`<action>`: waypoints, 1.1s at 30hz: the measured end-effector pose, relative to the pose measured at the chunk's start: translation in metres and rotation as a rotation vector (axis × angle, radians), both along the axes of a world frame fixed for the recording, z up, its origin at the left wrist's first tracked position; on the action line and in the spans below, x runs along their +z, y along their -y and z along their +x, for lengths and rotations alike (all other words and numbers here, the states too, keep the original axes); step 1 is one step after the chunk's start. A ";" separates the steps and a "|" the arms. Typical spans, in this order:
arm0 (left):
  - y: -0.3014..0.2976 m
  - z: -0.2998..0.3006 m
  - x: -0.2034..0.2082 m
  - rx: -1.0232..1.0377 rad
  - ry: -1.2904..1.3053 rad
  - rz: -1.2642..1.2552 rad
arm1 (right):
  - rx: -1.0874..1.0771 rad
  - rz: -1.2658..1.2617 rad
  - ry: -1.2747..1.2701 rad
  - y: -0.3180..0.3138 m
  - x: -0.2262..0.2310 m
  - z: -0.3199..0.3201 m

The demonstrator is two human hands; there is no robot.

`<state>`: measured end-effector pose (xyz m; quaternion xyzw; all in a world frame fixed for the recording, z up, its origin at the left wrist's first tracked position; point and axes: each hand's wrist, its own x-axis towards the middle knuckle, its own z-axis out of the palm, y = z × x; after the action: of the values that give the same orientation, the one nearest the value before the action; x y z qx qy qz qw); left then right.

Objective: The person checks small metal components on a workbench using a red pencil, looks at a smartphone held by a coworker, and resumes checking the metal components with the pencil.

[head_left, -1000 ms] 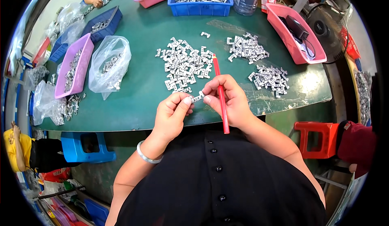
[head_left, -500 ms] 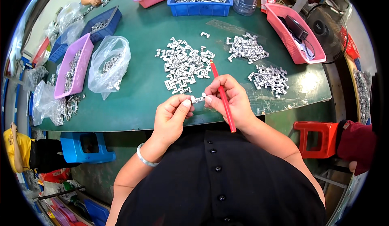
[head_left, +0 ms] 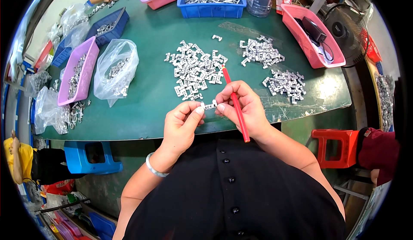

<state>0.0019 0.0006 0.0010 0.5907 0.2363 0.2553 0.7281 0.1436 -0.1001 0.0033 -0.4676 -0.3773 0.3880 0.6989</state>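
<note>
Shifting little since before, both hands are pinching a small metal clip lengthwise between left hand and right hand (red pencil tucked too).

- We record bright, even daylight over the green surface; colours read saturated.
- We see a pale glare patch on the surface's right side, near the fan.
- Shadows beneath the hands are soft and short.
- Fisheye bends straight edges; a black vignette rings the frame.
- Centre sharp; rim detail smeared and compressed.
</note>
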 end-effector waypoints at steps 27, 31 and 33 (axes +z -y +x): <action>0.004 0.003 0.002 0.125 0.065 -0.019 | -0.048 0.083 0.253 -0.001 0.006 -0.008; 0.004 0.002 0.002 0.102 0.067 -0.042 | -0.050 0.100 0.312 -0.002 0.007 -0.008; 0.004 0.002 0.001 0.078 0.078 -0.057 | -0.051 0.102 0.340 -0.002 0.006 -0.007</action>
<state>0.0041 -0.0031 0.0024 0.5496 0.2377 0.2996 0.7427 0.1361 -0.0983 0.0090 -0.4999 -0.4971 0.2657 0.6576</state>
